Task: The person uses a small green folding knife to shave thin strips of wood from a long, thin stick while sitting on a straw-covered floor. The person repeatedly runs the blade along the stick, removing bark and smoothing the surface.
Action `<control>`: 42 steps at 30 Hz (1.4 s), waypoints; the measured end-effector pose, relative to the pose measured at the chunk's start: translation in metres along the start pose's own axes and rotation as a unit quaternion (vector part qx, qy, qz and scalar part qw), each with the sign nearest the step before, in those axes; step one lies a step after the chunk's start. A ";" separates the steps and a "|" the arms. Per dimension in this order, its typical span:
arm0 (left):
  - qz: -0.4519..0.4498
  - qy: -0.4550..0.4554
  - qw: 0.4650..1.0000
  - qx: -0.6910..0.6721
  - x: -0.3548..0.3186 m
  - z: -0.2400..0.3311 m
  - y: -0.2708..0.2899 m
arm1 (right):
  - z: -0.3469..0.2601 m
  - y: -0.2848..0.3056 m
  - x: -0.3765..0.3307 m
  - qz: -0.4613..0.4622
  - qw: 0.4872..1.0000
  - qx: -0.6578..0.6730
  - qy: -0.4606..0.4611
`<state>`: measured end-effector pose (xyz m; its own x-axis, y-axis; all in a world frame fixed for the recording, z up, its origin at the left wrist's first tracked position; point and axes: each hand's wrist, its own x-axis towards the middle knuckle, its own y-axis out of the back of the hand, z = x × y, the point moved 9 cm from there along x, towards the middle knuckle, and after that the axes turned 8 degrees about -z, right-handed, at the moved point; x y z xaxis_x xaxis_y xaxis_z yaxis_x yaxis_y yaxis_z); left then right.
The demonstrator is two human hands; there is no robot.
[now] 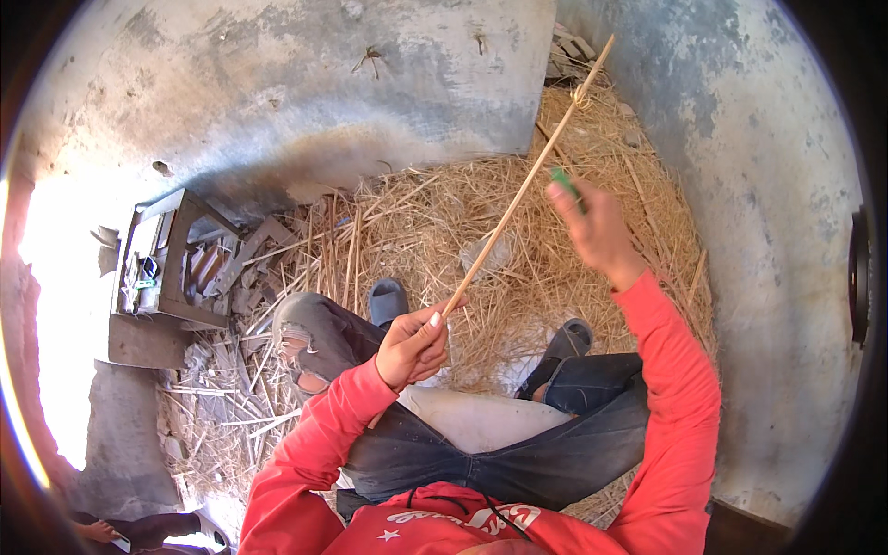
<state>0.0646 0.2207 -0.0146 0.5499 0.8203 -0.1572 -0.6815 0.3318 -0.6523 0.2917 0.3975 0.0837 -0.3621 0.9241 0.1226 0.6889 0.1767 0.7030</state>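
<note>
A long, thin, pale wooden stick (518,196) slants up and away to the right from my left hand (413,351), whose fingers wrap round its lower part, thumb on top. Near the stick's far end a small curl of shaving (581,98) clings to it. My right hand (601,233) is raised to the right of the stick, apart from it and slightly blurred. Its fingers are closed on a small green object (566,188) that sticks out past the thumb; motion blur hides what kind it is.
Straw-like shavings (407,217) cover the floor before my crossed legs. A wooden cabinet (171,301) holding scraps stands on the left by a bright opening. Walls (777,240) rise to the right and ahead. Another person's hand (97,531) shows at the lower left.
</note>
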 end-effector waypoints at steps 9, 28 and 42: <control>-0.087 0.018 0.992 0.094 0.008 -0.010 -0.016 | 0.003 -0.061 -0.015 -0.109 0.895 0.411 -0.134; 0.043 -0.036 0.995 0.077 0.020 0.001 0.009 | -0.064 -0.103 -0.070 -0.138 0.978 -0.137 0.072; -0.067 0.024 0.973 0.218 -0.036 -0.013 0.004 | 0.179 0.153 -0.007 0.241 0.937 -0.149 -0.204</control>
<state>0.0483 0.1863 -0.0213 0.6633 0.7364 -0.1334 -0.7360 0.6096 -0.2946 0.5122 0.4793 0.0649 0.2574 0.9358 0.2408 0.4827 -0.3404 0.8069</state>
